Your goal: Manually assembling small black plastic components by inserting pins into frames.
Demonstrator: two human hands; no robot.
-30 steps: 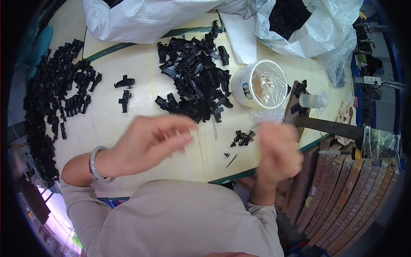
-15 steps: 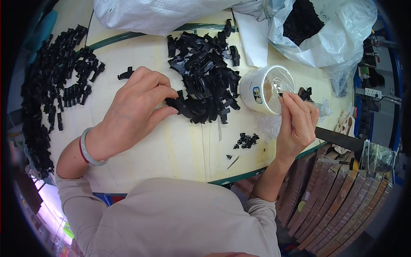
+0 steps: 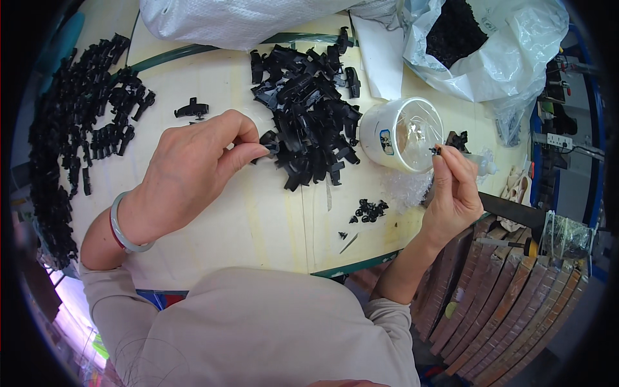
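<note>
My left hand [image 3: 203, 155] is closed in a pinch on a black plastic part [image 3: 268, 142] at the left side of a heap of black plastic parts [image 3: 313, 116]. Another such part [image 3: 191, 108] lies alone on the table beyond that hand. Between thumb and fingers, my right hand [image 3: 456, 190] pinches a small black piece [image 3: 436, 150], held by the front rim of a white tub [image 3: 377, 132] that lies tilted, its mouth partly covered by clear film. A little pile of small black pieces [image 3: 369, 210] rests on the table between my hands, nearer to me.
Many black parts [image 3: 71, 122] are spread along the left of the table [image 3: 258, 232]. A white sack [image 3: 238, 22] lies at the back. An open plastic bag [image 3: 509, 58] with black contents [image 3: 456, 32] stands back right. A dark bar [image 3: 512, 209] juts out at right.
My left hand has shifted slightly left and toward me, with the black part at its fingertips. My right hand has moved slightly right and down with its small piece.
</note>
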